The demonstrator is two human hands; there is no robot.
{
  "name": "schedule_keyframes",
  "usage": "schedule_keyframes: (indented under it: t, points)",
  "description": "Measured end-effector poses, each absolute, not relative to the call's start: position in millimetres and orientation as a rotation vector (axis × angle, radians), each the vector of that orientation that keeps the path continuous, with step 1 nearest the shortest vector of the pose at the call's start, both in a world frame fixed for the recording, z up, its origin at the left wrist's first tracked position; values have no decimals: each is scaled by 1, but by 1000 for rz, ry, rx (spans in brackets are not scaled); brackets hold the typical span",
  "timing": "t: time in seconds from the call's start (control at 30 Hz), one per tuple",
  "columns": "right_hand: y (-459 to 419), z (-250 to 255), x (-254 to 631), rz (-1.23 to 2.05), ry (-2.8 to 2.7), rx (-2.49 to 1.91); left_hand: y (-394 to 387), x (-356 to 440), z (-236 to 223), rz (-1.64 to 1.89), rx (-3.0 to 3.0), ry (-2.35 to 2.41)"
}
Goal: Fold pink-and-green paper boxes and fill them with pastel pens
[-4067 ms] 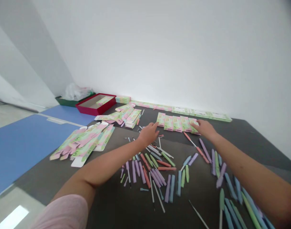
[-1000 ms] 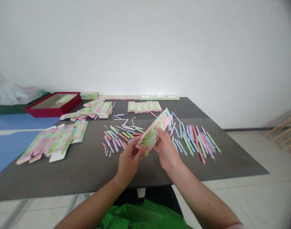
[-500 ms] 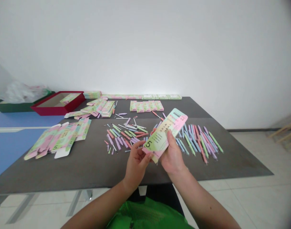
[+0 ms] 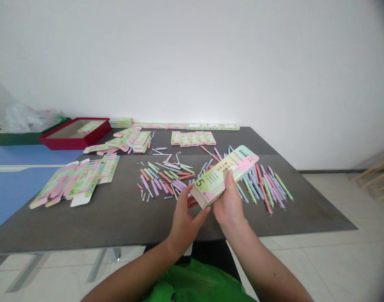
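A pink, green and yellow cardboard pen box (image 4: 225, 174) marked with a 5 is held tilted above the table. My right hand (image 4: 229, 201) is closed round its middle, thumb on the printed face. At its near end, my left hand (image 4: 187, 214) has its fingers and thumb on either side of the box's corner. That end shows a pale opening; whether anything is inside cannot be seen. Behind the box lie pastel pens (image 4: 267, 188) to the right, and loose pen parts (image 4: 163, 176), such as barrels, caps and white refills, to the left.
Flattened boxes (image 4: 81, 178) lie at the left, with another pile (image 4: 125, 140) behind. Several small boxes (image 4: 193, 139) stand in a row farther back. A red tray (image 4: 66, 144) and a green tray (image 4: 9, 138) with a plastic bag (image 4: 25, 119) are back left.
My hands came back from the row of boxes and took up a flat box. It has been spread into a box shape, its near end now open, and has shifted right.
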State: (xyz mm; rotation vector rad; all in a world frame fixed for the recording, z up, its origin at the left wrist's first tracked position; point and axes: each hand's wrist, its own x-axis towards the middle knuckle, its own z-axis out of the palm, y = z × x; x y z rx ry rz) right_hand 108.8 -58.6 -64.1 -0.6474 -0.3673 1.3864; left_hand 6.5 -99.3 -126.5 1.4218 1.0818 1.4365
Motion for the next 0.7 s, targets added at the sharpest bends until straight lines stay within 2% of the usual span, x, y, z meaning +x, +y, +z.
schedule_keyframes:
  t: [0.27, 0.53, 0.7]
  points:
    - [-61, -67, 105, 1403, -393, -653, -102, 15, -116, 1520, 1305, 1001]
    - [-64, -65, 107, 1368, -360, -614, -99, 4, -126, 1396, 1589, 1150]
    - [-64, -62, 110, 1378, -359, -592, -97, -2, -118, 1341, 1957, 1424]
